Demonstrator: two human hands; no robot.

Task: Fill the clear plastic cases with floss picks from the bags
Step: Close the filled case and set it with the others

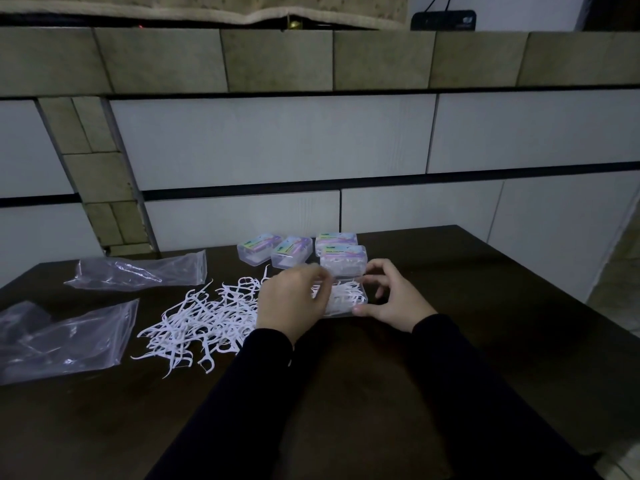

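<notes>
An open clear plastic case (pixel 348 299) lies on the dark table, holding white floss picks. My left hand (pixel 291 303) covers its left end, fingers curled at the case; its grip is blurred. My right hand (pixel 391 296) holds the right end, thumb at the near edge and fingers curled over the far edge. A loose pile of white floss picks (pixel 201 317) lies just left of my left hand. Several closed clear cases with colourful labels (pixel 301 251) stand behind the open one. Two clear plastic bags (pixel 65 341) (pixel 145 270) lie at the left.
The dark table (pixel 346 393) ends at a tiled wall (pixel 277 147) close behind the cases. Its right edge runs diagonally past my right arm, with pale floor (pixel 620 282) beyond. My black sleeves fill the near middle of the table.
</notes>
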